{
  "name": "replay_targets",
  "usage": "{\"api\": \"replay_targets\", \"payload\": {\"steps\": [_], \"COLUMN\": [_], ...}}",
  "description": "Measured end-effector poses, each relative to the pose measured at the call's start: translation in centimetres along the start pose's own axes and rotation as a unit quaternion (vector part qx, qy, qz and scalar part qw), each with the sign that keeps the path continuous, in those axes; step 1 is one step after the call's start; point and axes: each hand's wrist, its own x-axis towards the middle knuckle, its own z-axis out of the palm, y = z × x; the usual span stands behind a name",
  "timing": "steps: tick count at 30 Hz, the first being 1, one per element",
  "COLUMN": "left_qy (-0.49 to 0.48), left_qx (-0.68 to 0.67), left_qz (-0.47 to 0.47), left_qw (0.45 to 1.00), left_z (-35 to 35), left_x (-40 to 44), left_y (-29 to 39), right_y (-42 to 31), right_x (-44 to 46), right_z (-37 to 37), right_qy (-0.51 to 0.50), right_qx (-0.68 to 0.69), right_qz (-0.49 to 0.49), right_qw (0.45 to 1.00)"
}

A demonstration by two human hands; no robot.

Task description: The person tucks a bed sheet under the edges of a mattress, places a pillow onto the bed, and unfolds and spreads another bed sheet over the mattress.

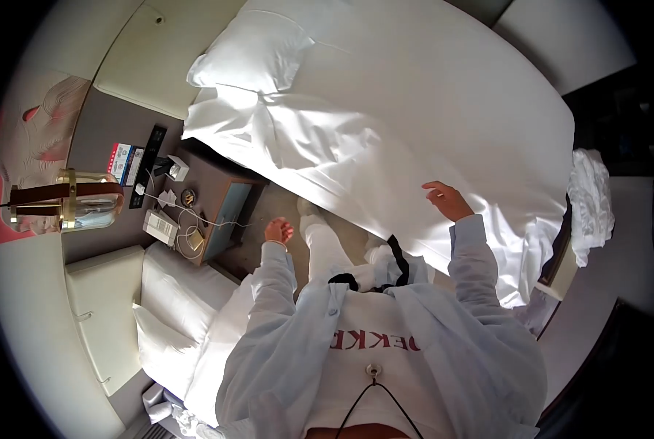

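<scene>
My right hand (pixel 447 201) hovers over the near side of a bed with a white sheet (pixel 444 95). Its fingers are partly stretched and apart, with nothing in them. Over the gap between the beds is my left hand (pixel 279 230), its fingers loosely curled and nothing visible in them. The sheet lies rumpled along the near edge and at the foot end. A white pillow (pixel 254 51) rests at the head of this bed.
A nightstand (pixel 217 197) stands left of my left hand, bearing a white box (pixel 161 227), cables and a tissue box (pixel 177 169). A brass lamp (pixel 89 201) hangs near it. Pillows (pixel 169 336) lie on a second bed. Bunched white cloth (pixel 590 205) sits at the far right.
</scene>
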Motion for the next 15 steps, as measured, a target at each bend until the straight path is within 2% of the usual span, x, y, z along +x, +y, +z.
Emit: {"api": "replay_targets", "payload": {"steps": [3,6,7,8,10,12,14,15], "left_qy": [0.003,0.009,0.001,0.003,-0.004,0.011,-0.052,-0.028], "left_qx": [-0.025,-0.015,-0.009,-0.014,-0.026,-0.065,-0.088,-0.051], "left_qz": [-0.017,-0.024,-0.027,-0.037,-0.032,-0.003,0.055,0.094], "left_qw": [1.0,1.0,1.0,0.999,0.999,0.998,0.993,0.994], "left_z": [-0.6,-1.9,-3.0,-3.7,-5.1,-5.3,-6.7,-5.3], "left_x": [2.1,5.7,7.8,9.8,13.4,16.6,22.3,21.9], "left_y": [1.0,3.4,4.1,5.5,7.7,11.8,14.8,17.8], "right_y": [-4.0,-6.1,-7.5,-8.2,-4.5,-4.7,-7.5,-8.4], "right_x": [4.4,10.5,12.5,14.0,18.6,21.1,23.2,23.8], "right_z": [2.4,8.1,10.6,13.0,19.9,26.0,30.3,32.0], "right_qy": [0.003,0.009,-0.003,-0.015,-0.012,-0.037,-0.018,0.004], "right_qx": [0.052,0.106,0.238,0.359,0.525,0.554,0.557,0.574], "right_qz": [-0.039,-0.067,0.026,0.123,0.283,0.417,0.429,0.426], "right_qw": [0.998,0.992,0.971,0.925,0.803,0.72,0.711,0.699]}}
